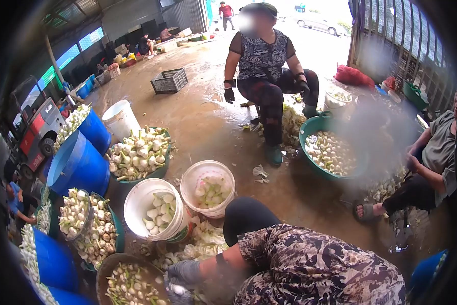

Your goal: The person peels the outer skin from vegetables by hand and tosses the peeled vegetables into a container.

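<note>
Neither my left hand nor my right hand shows. Below me a co-worker in a patterned shirt point(320, 264) bends to the left; their gloved hands point(185, 272) are over the peelings beside a round tub of trimmed bulbs point(129, 284). What those gloves hold is too blurred to tell. Two white buckets point(133, 216) point(208, 172) with pale bulbs inside stand just beyond. Left of them are a heaped green basket of bulbs point(139, 152) and another pile of bulbs point(96, 236).
Blue barrels point(78, 165) line the left side. A seated person point(264, 66) faces me near a green tub point(330, 175). At right sits another person point(439, 152). A grey crate point(169, 81) lies on the wet floor; a red-and-white vehicle point(40, 132) stands far left.
</note>
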The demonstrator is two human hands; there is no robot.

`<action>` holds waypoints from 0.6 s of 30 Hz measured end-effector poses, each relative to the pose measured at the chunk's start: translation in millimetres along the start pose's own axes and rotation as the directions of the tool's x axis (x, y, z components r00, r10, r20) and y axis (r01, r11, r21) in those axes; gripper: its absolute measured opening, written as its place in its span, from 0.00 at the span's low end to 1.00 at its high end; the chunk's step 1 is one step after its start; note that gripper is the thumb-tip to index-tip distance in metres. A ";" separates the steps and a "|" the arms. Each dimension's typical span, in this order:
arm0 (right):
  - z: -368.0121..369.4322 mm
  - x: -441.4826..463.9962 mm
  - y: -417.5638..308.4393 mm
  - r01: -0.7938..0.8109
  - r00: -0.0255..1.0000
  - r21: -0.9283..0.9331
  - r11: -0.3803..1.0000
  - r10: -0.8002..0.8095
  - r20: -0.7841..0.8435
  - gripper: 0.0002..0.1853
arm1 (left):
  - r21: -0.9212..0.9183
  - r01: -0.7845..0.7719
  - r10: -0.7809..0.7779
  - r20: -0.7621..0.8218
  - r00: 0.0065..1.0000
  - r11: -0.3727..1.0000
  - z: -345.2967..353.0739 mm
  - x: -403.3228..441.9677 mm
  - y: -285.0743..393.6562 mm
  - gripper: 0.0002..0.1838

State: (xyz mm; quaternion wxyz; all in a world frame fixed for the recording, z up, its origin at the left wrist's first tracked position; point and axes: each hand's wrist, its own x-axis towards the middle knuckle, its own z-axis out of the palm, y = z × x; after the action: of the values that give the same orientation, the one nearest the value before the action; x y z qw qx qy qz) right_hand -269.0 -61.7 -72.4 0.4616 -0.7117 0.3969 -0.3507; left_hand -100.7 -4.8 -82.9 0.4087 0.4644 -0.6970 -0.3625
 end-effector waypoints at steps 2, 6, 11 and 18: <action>1.0 6.8 -2.7 -0.137 0.990 0.017 0.990 0.138 -0.009 0.14 | 0.006 -0.034 0.034 -0.008 0.999 0.999 2.5 5.1 31.9 0.29; -22.9 -3.2 -33.5 -0.230 0.964 0.162 0.960 0.202 0.172 0.16 | -0.173 0.173 -0.172 0.023 0.985 0.969 -2.7 8.4 22.8 0.29; -11.2 3.5 -12.3 0.179 0.984 -0.212 0.961 -0.178 0.021 0.11 | 0.051 0.176 -0.183 0.228 0.956 0.983 -17.8 -5.7 -56.3 0.27; -14.8 28.3 23.5 -0.048 0.990 -0.238 0.970 0.015 -0.140 0.10 | 0.173 0.149 -0.140 -0.064 0.988 0.973 -6.1 12.0 15.7 0.33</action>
State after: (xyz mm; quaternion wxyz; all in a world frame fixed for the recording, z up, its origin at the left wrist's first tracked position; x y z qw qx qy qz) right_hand -275.0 -98.6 -85.8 0.3491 -0.7302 0.4784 -0.3408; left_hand -103.5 -12.0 -63.7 0.3561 0.5578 -0.6800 -0.3156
